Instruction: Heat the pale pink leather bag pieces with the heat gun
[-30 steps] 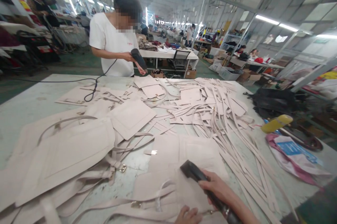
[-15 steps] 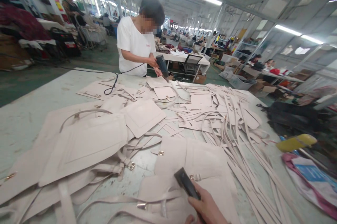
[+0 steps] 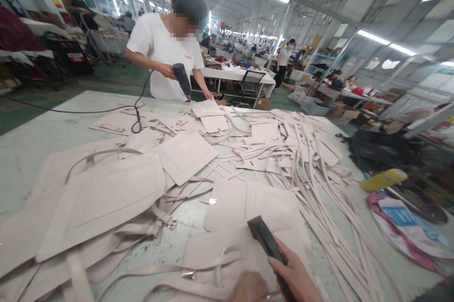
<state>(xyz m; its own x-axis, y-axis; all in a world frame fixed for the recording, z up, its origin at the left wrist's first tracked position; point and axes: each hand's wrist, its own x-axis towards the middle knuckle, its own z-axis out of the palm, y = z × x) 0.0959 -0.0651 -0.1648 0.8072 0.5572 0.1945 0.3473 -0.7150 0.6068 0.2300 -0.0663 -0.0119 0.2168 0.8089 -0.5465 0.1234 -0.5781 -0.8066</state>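
Far left, one broad beige leather panel [image 3: 106,198] on the pale green worktop [image 3: 64,122]; at the near edge, the left hand [image 3: 250,287], blurred, its hold impossible to tell; just beyond, one flat beige leather bag piece [image 3: 255,202]; the right hand [image 3: 298,271] grips one long black handheld tool [image 3: 268,244] above it; one yellow cylindrical bottle [image 3: 385,180], right edge!

1. Left hand [image 3: 251,287]: blurred, cut by bottom edge; can't tell if its fingers pinch anything.
2. Black tool [image 3: 268,241]: partly hidden by right hand [image 3: 297,271], rear end out of frame.
3. Pale panel [image 3: 24,231]: runs off left edge.
4. Cable [image 3: 71,111]: same edge.
5. Far seated workers [image 3: 350,82]: too small to read.
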